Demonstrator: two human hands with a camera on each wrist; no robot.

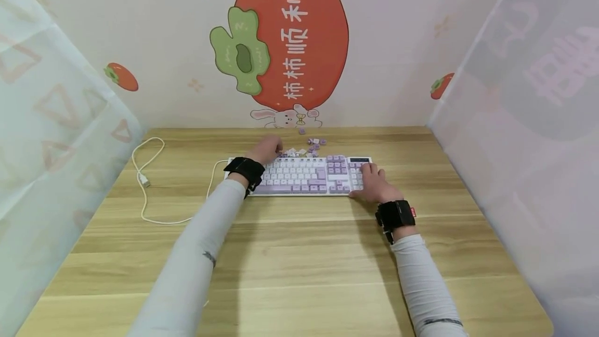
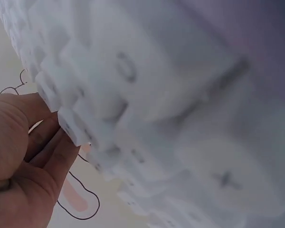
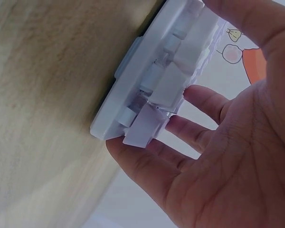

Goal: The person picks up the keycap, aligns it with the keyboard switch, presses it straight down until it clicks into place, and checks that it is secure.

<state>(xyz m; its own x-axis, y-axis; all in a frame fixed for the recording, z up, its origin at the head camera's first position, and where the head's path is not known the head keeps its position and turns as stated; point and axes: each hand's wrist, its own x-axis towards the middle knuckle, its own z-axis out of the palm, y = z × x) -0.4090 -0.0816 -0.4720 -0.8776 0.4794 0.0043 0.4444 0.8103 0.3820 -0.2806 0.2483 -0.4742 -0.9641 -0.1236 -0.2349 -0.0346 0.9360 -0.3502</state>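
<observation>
I judge the keyboard (image 1: 292, 175), near the table's (image 1: 304, 264) far edge, stiff and fairly light, best taken by its short ends. Its long axis runs along that edge, typing side facing the table's near side. The right hand (image 1: 376, 186) grips its end toward the table's right; whether the left hand (image 1: 265, 150) pinches one of the loose keycaps (image 1: 293, 153) toward the table's far edge, I can't tell.

This looks like a screened-off booth. A cartoon-printed backdrop (image 1: 383, 66) rises behind the wood-grain table (image 1: 304, 274); patterned sheets (image 1: 61, 134) flank it on both sides.
</observation>
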